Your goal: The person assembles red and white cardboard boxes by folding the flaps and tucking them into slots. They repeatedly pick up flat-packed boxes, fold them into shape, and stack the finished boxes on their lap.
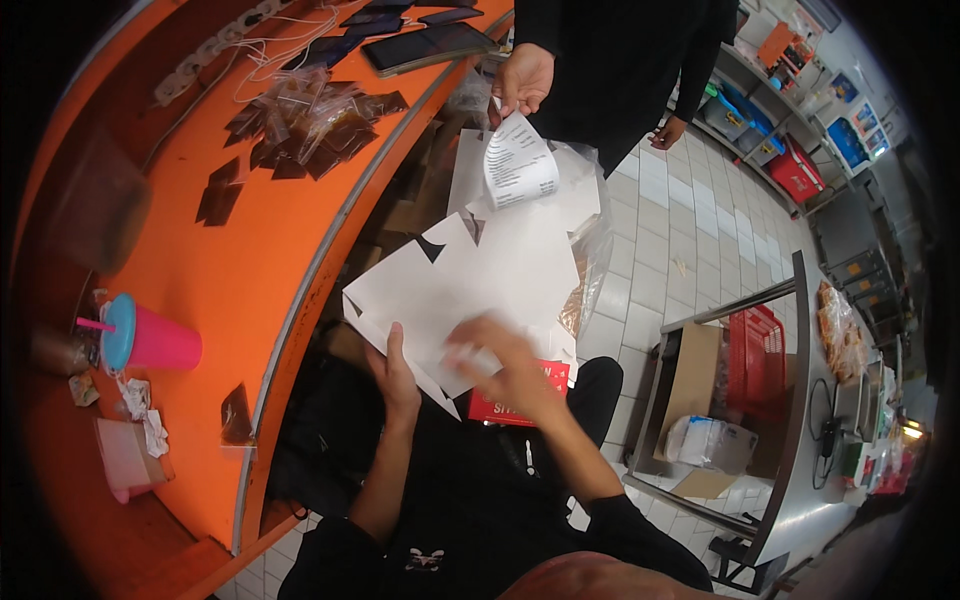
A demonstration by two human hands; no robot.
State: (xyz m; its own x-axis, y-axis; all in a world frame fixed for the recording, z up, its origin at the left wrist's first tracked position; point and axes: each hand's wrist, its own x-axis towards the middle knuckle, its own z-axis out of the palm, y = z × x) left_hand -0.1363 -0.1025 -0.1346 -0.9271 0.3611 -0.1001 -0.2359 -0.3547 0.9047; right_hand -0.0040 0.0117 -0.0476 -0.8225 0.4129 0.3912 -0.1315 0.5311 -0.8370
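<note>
Your black shirt (pixel 450 490) occupies the near foreground; beyond it, a white cardboard box blank (pixel 500 275) spreads before you, with red printed cardboard (pixel 500 408) at its near edge. Your left hand (pixel 394 378) pinches the blank's left side, thumb uppermost; your right hand (pixel 500 362) is blurred over it, and its grip cannot be told. Likely faults: one-sided support could let the blank skew or crease; the receipt (pixel 520 165), dangled by a co-worker's hand (pixel 523 80) over the far flaps, could become trapped between them.
</note>
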